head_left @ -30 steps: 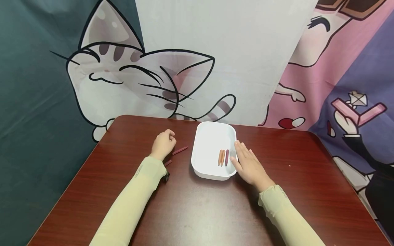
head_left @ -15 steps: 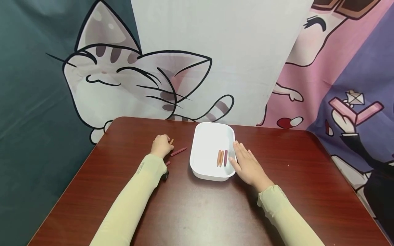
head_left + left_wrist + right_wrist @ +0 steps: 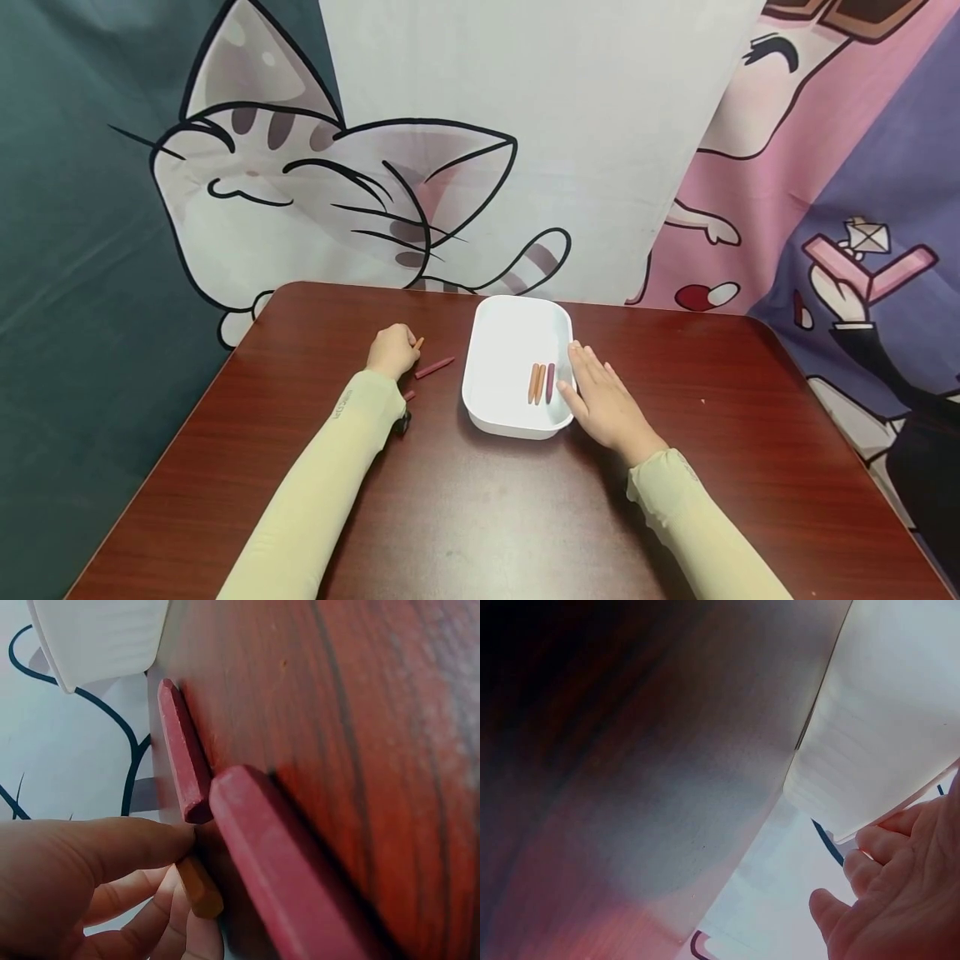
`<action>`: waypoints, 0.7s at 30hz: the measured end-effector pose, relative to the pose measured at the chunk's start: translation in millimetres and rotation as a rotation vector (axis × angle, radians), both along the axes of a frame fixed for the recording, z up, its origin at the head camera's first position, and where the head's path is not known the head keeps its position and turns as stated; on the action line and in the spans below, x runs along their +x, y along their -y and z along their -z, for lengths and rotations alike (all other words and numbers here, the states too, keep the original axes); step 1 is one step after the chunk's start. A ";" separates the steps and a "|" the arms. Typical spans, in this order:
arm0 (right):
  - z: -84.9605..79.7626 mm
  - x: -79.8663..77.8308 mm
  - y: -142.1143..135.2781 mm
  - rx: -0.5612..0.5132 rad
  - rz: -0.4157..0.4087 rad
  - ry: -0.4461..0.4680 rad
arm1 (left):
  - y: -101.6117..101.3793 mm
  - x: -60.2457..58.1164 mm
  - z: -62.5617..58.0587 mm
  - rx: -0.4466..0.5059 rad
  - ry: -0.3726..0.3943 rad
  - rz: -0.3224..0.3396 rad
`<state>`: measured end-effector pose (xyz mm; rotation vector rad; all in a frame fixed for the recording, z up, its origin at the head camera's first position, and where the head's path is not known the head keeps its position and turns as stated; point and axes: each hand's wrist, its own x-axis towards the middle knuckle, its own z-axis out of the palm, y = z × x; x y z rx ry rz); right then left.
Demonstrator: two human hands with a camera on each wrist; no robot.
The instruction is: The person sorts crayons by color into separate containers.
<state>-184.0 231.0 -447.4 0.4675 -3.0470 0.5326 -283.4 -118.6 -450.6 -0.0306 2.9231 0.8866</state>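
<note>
My left hand (image 3: 393, 350) pinches an orange crayon (image 3: 199, 889) between thumb and fingers, at the left of the white tray (image 3: 504, 329). Just beside it lies a dark red crayon (image 3: 435, 367) on the table. A second dark red crayon (image 3: 289, 862) lies closer to the wrist, partly covered by the sleeve in the head view. With fingers straight, my right hand (image 3: 607, 408) rests against the tray's right rim. Inside the tray, two orange-brown crayons (image 3: 536, 384) lie side by side with one dark red crayon (image 3: 551, 383).
A reddish-brown wooden table (image 3: 480, 517) carries everything. Its far edge meets a cloth backdrop (image 3: 600, 125) with a cartoon cat. The tray's side wall (image 3: 877, 727) fills the upper right of the right wrist view.
The orange crayon, out of sight a second ago, now shows in my left hand's pinch. My right hand has stayed at the tray's rim.
</note>
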 end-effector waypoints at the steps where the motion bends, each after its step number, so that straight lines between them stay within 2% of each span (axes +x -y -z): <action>1: -0.3 0.1 0.0 0.001 -0.001 -0.005 | 0.3 0.2 -0.2 0.001 0.003 0.001; 8: 0.1 -0.2 0.0 0.003 -0.004 -0.008 | 4.6 2.2 -1.8 0.057 0.006 -0.012; 12: 0.0 -0.2 -0.1 0.002 -0.006 -0.009 | 8.6 4.4 -4.1 0.162 0.009 -0.021; 14: -0.3 0.0 -0.1 0.002 -0.004 -0.008 | 9.8 4.8 -4.8 0.280 0.039 -0.021; 19: -0.4 0.8 0.0 0.003 -0.005 -0.024 | 10.9 5.7 -8.2 0.672 0.178 -0.039; 21: -0.7 1.1 0.3 -0.002 -0.008 -0.030 | 10.6 6.6 -11.3 0.777 0.227 -0.049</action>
